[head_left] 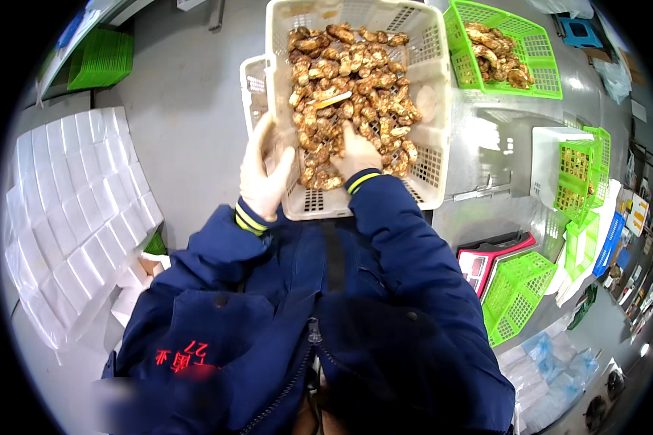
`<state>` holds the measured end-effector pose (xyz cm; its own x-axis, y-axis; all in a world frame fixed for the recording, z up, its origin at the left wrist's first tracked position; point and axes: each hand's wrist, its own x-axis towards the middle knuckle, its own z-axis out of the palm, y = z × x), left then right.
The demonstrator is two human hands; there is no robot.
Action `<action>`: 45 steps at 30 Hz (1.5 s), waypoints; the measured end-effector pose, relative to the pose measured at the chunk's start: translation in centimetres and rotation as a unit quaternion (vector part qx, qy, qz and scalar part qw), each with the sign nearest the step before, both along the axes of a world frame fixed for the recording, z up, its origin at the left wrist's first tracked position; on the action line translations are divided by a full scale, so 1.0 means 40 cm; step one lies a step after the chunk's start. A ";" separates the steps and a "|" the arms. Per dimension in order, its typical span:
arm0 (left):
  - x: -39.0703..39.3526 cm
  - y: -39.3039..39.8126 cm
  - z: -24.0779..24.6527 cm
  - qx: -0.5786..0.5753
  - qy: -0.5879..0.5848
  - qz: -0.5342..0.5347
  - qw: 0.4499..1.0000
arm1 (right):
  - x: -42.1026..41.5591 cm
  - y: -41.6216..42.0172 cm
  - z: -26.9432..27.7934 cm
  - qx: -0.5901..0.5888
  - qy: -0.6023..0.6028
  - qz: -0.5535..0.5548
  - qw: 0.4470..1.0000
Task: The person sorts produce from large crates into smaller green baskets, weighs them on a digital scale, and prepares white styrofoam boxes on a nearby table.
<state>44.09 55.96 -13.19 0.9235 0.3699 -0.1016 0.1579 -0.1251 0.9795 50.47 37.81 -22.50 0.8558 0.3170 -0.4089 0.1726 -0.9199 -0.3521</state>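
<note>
A large white plastic crate (438, 109) stands before me with many brown-and-cream mushrooms (367, 68) spread over its perforated floor. My right hand (357, 152), in a pale glove, reaches into the crate, its fingers down among the mushrooms; whether it grips one is hidden. At the crate's near left wall is my left hand (264, 171), also gloved, with thumb and fingers apart and nothing visible between them. A knife with a yellow-and-white look (331, 100) lies on top of the mushrooms, a little beyond my right hand.
A green basket (549, 70) of larger mushrooms stands at the upper right on a metal table (484, 119). Farther right are more green baskets (571, 190) and a red-edged scale (476, 263). Wrapped white boxes (81, 212) are stacked at left, below green crates (100, 60).
</note>
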 end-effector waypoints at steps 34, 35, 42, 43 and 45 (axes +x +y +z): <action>0.197 0.107 -0.264 -0.184 0.251 0.026 0.950 | 0.118 -0.425 -0.004 0.208 -0.103 -0.337 0.912; 0.211 0.115 -0.271 -0.121 0.271 0.003 0.955 | 0.126 -0.437 -0.029 0.242 -0.094 -0.354 0.898; 0.197 0.209 -0.218 -0.093 0.241 -0.062 0.964 | 0.108 -0.407 0.023 0.309 -0.079 -0.383 0.867; 0.172 0.232 -0.169 -0.128 0.238 -0.048 0.961 | 0.099 -0.358 0.122 0.257 -0.080 -0.363 0.892; 0.106 0.344 -0.061 -0.106 0.221 -0.072 0.967 | 0.012 -0.210 0.253 0.303 -0.047 -0.383 0.872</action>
